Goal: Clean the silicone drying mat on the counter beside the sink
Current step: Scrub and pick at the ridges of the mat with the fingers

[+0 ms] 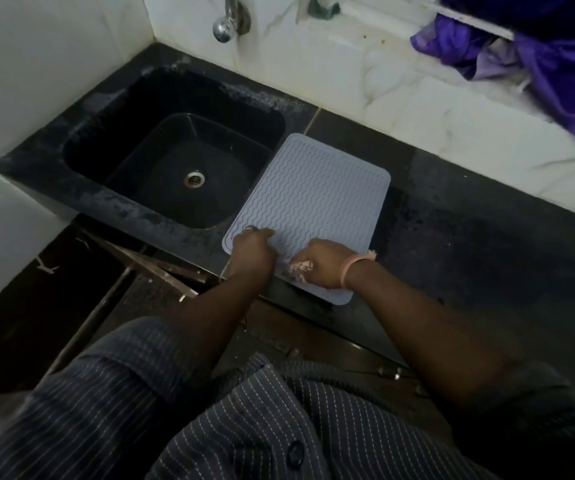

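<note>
Nearest, right hand (324, 268) curled round a pale crumpled cloth (298, 266), possibly a scrubber, pressed on the near end of the mat. Left hand (251, 249) bent at the mat's left edge, fingertips seemingly pinching it. Grey silicone drying mat (314, 206), ribbed in wavy lines, flat on the dark desk (452, 244) just beside the black sink (175, 154). Beyond, tap (225, 26) on white tiles.

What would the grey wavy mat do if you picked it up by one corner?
The mat looks thin and lies flat on the counter, so it would probably flop and bend rather than stay stiff. It seems light for its size. The left hand is on it while the right hand rubs with a cloth, perhaps because it slides.
</note>
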`<control>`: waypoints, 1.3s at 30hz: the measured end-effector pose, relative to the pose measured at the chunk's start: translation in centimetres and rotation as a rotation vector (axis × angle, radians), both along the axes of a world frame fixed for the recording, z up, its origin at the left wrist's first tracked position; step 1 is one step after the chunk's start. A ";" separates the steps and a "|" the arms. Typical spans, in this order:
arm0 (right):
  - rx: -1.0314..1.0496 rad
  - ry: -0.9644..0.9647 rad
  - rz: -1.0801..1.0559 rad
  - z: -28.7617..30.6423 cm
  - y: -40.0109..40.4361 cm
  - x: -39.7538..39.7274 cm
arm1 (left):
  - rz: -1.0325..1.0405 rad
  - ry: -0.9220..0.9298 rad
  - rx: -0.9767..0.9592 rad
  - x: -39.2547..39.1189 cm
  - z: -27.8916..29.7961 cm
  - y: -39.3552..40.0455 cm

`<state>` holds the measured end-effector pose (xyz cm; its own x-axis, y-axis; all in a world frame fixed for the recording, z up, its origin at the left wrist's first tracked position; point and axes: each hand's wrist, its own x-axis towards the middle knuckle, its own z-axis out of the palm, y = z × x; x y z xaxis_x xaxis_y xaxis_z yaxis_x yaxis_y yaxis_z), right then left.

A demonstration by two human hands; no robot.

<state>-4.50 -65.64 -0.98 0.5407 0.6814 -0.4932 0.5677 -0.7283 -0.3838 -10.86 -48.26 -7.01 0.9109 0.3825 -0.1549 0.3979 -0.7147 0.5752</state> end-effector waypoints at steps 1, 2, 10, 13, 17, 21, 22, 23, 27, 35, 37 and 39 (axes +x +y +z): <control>0.013 -0.031 0.025 -0.4 -0.2 -0.8 | -0.064 0.050 0.054 0.1 -0.1 -0.8; 0.024 -0.048 0.027 -0.9 -0.5 -1.4 | -0.119 0.105 0.129 0.0 -0.2 -1.5; -0.127 0.065 -0.037 -1.7 -5.6 -1.2 | -0.221 0.322 0.338 0.3 1.1 -3.0; -0.210 0.074 -0.067 -1.4 -7.7 -0.9 | -0.184 0.320 0.320 0.5 0.9 -3.4; -0.326 0.071 -0.039 -0.3 -8.7 0.0 | -0.185 0.357 0.321 0.8 1.1 -3.6; -0.293 0.030 -0.083 0.6 -7.8 1.5 | -0.178 0.390 0.304 1.0 1.8 -4.5; -0.238 0.036 -0.135 0.6 -7.6 1.8 | -0.147 0.387 0.277 0.9 2.2 -5.0; -0.189 0.051 -0.176 0.6 -7.4 1.9 | -0.132 0.363 0.267 0.9 2.4 -5.5; -0.157 0.161 -0.171 -0.3 -7.4 0.5 | -0.304 0.190 0.262 1.0 2.2 -7.8; -0.182 0.152 -0.292 -0.9 -9.7 2.9 | -0.464 0.362 0.443 1.9 2.3 -8.6; -0.136 0.108 -0.361 -0.6 -10.0 4.3 | -0.464 0.381 0.451 2.4 2.8 -9.0; -0.047 0.075 -0.504 -0.1 -10.5 6.0 | -0.480 0.398 0.466 2.9 3.0 -9.1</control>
<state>1.48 -76.17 -1.04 0.7586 0.3211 -0.5670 0.1136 -0.9220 -0.3702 -7.98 -57.37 -4.01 0.9028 0.0660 -0.4251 0.0971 -0.9939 0.0520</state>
